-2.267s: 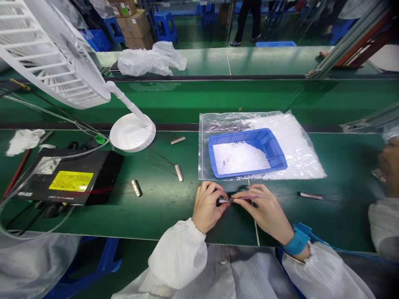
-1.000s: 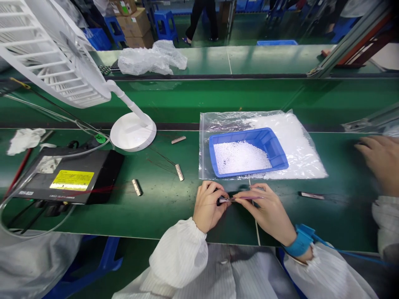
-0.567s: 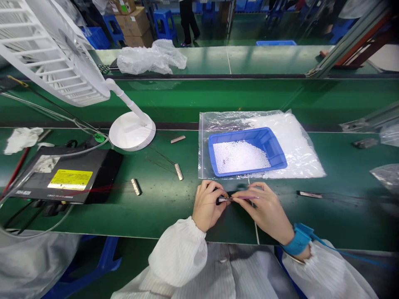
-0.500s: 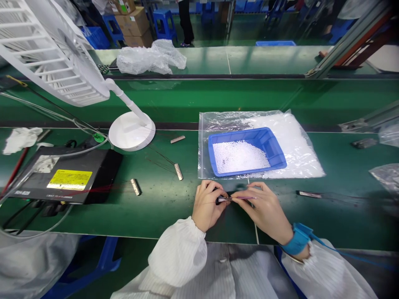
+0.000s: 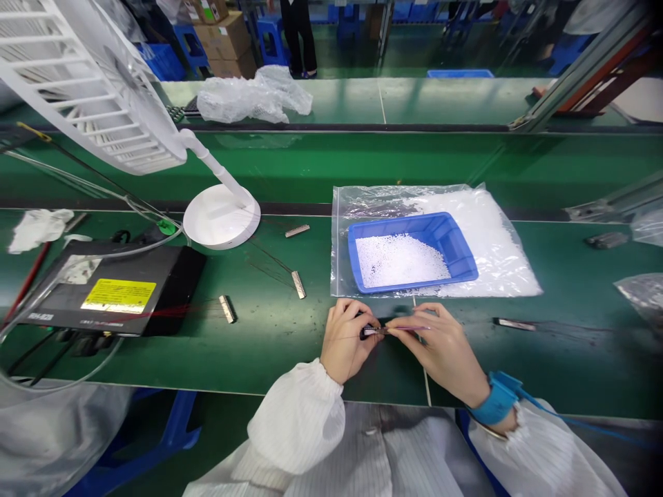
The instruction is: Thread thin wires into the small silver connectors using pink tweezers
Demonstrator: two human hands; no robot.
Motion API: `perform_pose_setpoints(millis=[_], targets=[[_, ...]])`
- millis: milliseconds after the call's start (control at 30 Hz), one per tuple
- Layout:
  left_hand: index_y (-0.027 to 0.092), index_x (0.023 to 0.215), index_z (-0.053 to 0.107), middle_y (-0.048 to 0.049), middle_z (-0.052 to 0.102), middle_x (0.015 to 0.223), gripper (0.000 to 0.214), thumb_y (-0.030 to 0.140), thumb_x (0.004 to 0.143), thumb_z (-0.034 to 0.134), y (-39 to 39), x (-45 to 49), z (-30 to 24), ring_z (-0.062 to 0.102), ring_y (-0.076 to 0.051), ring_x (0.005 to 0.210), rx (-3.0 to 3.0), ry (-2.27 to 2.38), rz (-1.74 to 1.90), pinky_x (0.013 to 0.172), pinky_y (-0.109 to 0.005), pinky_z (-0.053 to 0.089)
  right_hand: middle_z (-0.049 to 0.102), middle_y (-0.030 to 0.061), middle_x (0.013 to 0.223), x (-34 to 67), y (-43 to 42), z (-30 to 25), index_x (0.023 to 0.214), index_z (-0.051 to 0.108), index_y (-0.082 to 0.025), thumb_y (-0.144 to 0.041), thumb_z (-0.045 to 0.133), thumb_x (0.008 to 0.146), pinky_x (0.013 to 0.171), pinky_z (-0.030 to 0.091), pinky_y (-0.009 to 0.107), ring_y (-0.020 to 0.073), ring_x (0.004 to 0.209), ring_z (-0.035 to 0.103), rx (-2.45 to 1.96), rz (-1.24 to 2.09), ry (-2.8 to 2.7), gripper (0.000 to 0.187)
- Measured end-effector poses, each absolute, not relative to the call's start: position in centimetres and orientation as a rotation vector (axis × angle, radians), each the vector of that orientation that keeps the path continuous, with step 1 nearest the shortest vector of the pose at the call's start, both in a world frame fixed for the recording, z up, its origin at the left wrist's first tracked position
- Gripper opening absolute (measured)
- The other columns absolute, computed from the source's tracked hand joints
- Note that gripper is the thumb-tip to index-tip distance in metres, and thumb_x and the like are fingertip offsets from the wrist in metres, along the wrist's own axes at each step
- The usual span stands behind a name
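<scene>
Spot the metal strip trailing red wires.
The metal strip beside the black box: its red wires fan across that box, unlike the dark wires of the strip to its right.

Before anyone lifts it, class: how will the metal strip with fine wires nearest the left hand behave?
The metal strip looks stiff and, being flat, unlikely to roll. Its hair-thin wires would probably droop and tangle. It seems light, and fiddly to pinch off the green bench.

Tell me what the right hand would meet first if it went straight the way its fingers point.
The small metal-tipped piece pinched in the left hand, just beyond the thin pinkish strip held by the right hand. Its fingertips are nearly there, though depth is hard to judge from this view.
</scene>
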State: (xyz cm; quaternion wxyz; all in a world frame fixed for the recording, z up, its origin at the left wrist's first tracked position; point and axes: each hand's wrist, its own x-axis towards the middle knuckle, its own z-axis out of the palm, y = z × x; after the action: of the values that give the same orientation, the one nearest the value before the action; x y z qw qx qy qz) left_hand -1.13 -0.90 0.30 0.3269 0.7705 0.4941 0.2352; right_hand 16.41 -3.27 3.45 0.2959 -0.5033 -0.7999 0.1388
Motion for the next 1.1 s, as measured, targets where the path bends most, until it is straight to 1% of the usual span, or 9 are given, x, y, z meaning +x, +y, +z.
perform_pose_setpoints(millis=[500, 600, 700, 767, 867, 967, 1100], targets=[[0.024, 0.079, 0.065, -0.0003, 0.063, 0.092, 0.004, 0.024, 0.079, 0.069, -0.9, -1.1, 0.2, 0.048, -0.020, 0.096, 2.020, 1.296, 0.630, 0.080, -0.035, 0.036, 0.073, -0.0030, 0.086, 15.9, -3.1, 3.8, 0.087, 0.063, -0.022, -0.017, 0.055, 0.088, 0.082, 0.044, 0.038, 0.0117, 0.070, 0.063, -1.324, 0.346, -2.172, 0.009], [0.024, 0.080, 0.066, -0.0004, 0.062, 0.093, 0.007, 0.024, 0.076, 0.072, -0.9, -1.2, 0.3, 0.048, -0.020, 0.096, 2.011, 1.298, 0.617, 0.080, -0.035, 0.036, 0.073, -0.0034, 0.087, 16.2, -3.1, 4.6, 0.088, 0.063, -0.022, -0.017, 0.056, 0.088, 0.083, 0.044, 0.038, 0.0118, 0.071, 0.064, -1.312, 0.349, -2.174, 0.009], [0.024, 0.080, 0.066, 0.0002, 0.062, 0.092, 0.013, 0.021, 0.072, 0.076, -0.9, -1.2, 0.3, 0.048, -0.020, 0.096, 2.009, 1.290, 0.620, 0.079, -0.034, 0.036, 0.073, -0.0023, 0.088, 17.0, -2.6, 5.8, 0.091, 0.065, -0.025, -0.019, 0.057, 0.087, 0.082, 0.046, 0.039, 0.0148, 0.073, 0.064, -1.320, 0.288, -2.154, 0.011], [0.024, 0.080, 0.066, 0.0005, 0.062, 0.091, 0.015, 0.018, 0.070, 0.077, -0.9, -1.2, 0.2, 0.049, -0.020, 0.095, 2.009, 1.298, 0.637, 0.079, -0.034, 0.035, 0.073, -0.0010, 0.090, 17.7, -1.7, 6.4, 0.093, 0.066, -0.026, -0.022, 0.057, 0.087, 0.079, 0.047, 0.039, 0.0172, 0.074, 0.064, -1.356, 0.192, -2.105, 0.011], [0.024, 0.080, 0.066, 0.0007, 0.062, 0.089, 0.015, 0.018, 0.070, 0.077, -1.0, -1.1, -0.1, 0.049, -0.020, 0.094, 2.009, 1.307, 0.665, 0.078, -0.034, 0.035, 0.073, 0.0000, 0.089, 18.4, 0.4, 6.4, 0.091, 0.067, -0.026, -0.028, 0.057, 0.087, 0.078, 0.048, 0.038, 0.0192, 0.079, 0.064, -1.448, 0.083, -2.006, 0.011], [0.024, 0.080, 0.067, 0.0009, 0.062, 0.090, 0.015, 0.020, 0.070, 0.077, -1.1, -1.1, -0.4, 0.049, -0.020, 0.094, 2.008, 1.306, 0.676, 0.078, -0.033, 0.035, 0.073, -0.0002, 0.089, 18.5, 2.9, 5.5, 0.087, 0.068, -0.023, -0.032, 0.056, 0.087, 0.079, 0.048, 0.036, 0.0201, 0.085, 0.065, -1.514, 0.122, -1.941, 0.015], [0.024, 0.079, 0.067, 0.0012, 0.063, 0.090, 0.015, 0.020, 0.069, 0.078, -1.1, -1.1, -0.5, 0.049, -0.020, 0.095, 1.998, 1.307, 0.674, 0.078, -0.033, 0.034, 0.073, -0.0003, 0.093, 18.0, 5.6, 4.3, 0.084, 0.069, -0.022, -0.032, 0.057, 0.086, 0.081, 0.045, 0.036, 0.0213, 0.085, 0.065, -1.589, 0.175, -1.955, 0.016]])
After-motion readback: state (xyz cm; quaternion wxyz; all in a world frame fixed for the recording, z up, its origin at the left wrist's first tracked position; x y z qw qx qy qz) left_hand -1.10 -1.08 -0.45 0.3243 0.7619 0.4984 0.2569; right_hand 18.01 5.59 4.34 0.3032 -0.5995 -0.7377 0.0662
